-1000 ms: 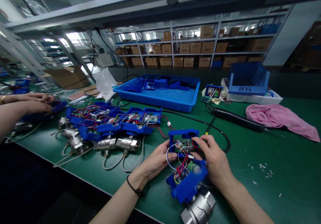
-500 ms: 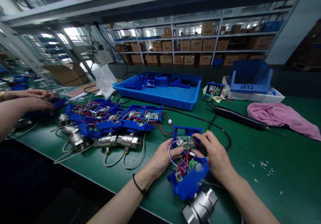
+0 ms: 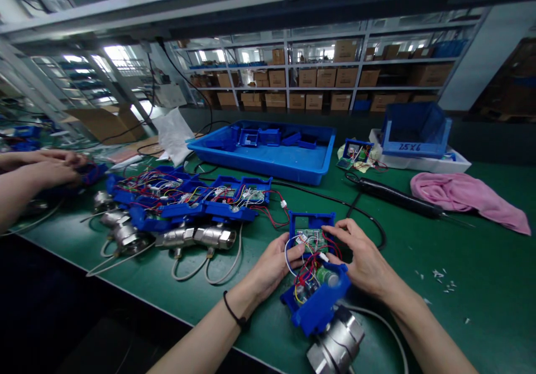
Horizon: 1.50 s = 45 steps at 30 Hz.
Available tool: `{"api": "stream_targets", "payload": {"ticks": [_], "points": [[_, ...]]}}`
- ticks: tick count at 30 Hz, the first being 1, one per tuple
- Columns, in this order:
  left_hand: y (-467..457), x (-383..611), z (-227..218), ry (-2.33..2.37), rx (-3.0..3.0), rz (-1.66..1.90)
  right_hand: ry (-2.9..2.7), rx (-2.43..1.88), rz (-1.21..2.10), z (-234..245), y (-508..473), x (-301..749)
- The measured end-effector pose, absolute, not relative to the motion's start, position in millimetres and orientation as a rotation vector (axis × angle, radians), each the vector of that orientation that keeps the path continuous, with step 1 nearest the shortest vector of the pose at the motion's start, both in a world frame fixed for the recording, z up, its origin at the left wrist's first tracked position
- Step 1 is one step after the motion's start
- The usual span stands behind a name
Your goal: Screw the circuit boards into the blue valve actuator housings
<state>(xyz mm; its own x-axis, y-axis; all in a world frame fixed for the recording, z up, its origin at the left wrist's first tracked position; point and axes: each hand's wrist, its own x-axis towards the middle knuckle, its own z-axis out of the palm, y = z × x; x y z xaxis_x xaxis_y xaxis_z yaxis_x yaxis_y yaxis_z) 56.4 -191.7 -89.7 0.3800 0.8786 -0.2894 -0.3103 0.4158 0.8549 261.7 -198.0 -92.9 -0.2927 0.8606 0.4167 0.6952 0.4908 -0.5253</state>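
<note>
Head view: a green workbench (image 3: 481, 268) spans the scene, with a shelving rack (image 3: 287, 72) of cartons (image 3: 347, 77) beyond its far side. At the far middle lies a blue tray (image 3: 263, 167) containing small blue parts (image 3: 269, 137); nearer and to the left rests a row of wired blue units (image 3: 228, 212) with metal valves (image 3: 215, 238) along its near side. On the far right stands a blue bin (image 3: 414, 147) marked 25X6; nearer lie a pink cloth (image 3: 464, 198) and a black-handled tool (image 3: 397, 197). Near and right of centre is the work in hand: a steel valve (image 3: 337, 340), a blue base (image 3: 320, 307) attached to it, and a blue frame (image 3: 312, 216) at the far end. The left hand (image 3: 272, 268) is partly closed on the frame's left side, thumb over the near corner. The right hand (image 3: 364, 257) is half open at the frame's right side; whether it pinches a wire cannot be told. A green circuit board (image 3: 314, 239) sits inside the frame, a green cylinder (image 3: 326, 276) in the base, with coloured wires (image 3: 309, 263) between them and a white connector (image 3: 324, 257) among the wires. Small white pieces (image 3: 438, 274) lie scattered to the right.
</note>
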Motion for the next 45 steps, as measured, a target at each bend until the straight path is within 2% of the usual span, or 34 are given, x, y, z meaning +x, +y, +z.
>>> {"api": "stream_targets", "payload": {"ticks": [14, 45], "points": [[-194, 61, -82, 0.828, 0.749, 0.888, -1.978, -1.326, 0.129, -100, -196, 248], [-193, 71, -96, 0.957, 0.816, 1.050, -1.854, -1.399, 0.161, -106, -190, 233]]}}
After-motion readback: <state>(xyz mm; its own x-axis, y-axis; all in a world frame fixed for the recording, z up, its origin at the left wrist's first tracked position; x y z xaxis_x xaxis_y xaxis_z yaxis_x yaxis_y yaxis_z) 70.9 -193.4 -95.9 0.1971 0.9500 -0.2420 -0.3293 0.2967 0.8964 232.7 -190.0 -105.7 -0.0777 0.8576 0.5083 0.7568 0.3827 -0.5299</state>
